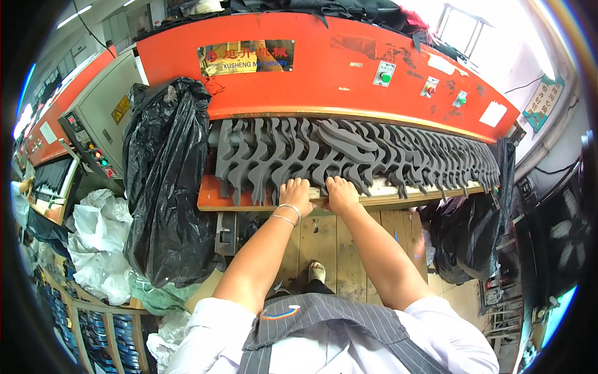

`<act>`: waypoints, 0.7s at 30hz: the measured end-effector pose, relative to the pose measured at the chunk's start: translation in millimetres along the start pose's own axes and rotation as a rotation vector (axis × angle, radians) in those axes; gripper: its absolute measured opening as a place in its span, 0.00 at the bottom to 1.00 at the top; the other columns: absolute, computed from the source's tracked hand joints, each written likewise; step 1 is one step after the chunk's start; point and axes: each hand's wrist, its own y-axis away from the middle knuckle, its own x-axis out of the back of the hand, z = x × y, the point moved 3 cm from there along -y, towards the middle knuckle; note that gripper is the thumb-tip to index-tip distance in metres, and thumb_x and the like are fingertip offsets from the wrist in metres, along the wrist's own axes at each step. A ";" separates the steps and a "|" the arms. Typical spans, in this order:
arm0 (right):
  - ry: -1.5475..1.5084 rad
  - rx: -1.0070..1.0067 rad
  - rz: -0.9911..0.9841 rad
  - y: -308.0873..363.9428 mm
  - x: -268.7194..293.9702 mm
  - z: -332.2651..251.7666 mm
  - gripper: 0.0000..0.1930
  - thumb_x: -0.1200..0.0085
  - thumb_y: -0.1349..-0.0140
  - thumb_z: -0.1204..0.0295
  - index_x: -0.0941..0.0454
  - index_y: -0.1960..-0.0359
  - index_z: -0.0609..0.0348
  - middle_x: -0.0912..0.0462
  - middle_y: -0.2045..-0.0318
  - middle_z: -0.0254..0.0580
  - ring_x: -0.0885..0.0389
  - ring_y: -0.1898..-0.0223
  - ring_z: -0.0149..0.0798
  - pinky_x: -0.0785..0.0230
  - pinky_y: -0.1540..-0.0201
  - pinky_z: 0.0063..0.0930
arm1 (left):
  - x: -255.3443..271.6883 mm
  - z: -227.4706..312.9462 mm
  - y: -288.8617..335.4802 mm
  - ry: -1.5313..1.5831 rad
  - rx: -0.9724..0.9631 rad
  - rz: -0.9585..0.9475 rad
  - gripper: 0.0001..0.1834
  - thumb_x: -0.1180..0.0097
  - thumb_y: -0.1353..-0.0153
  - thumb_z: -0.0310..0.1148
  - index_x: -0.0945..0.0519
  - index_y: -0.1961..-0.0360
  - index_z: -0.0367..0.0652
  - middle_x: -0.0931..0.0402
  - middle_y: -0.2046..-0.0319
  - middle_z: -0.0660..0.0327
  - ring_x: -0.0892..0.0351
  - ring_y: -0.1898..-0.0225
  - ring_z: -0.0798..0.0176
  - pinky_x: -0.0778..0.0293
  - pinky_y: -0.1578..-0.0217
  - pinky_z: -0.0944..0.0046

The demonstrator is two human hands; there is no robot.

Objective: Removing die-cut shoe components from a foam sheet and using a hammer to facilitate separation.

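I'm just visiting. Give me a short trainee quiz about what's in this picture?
1. True or false: both hands, left hand and right hand, rest on the grey cut pieces.
2. What hangs left of the pieces? A) black plastic bag B) ladder C) red bucket
3. Fill in: the machine housing is painted ____.

Key: 1 true; 2 A; 3 red.

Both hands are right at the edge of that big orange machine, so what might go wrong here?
The left hand and right hand press on the grey cut foam sheet under the orange press; fingers might get pinched if it came down. The bracelets may snag. Loose strips could slip off the wooden ledge.
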 end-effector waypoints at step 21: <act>-0.243 0.248 -0.126 -259.5 46.5 70.0 0.22 0.39 0.52 0.68 0.22 0.53 0.60 0.20 0.54 0.50 0.21 0.54 0.46 0.28 0.53 0.35 | 27.7 -25.6 -200.9 0.184 -0.213 0.206 0.07 0.38 0.47 0.36 0.18 0.67 0.48 0.29 0.68 0.58 0.30 0.59 0.52 0.34 0.56 0.56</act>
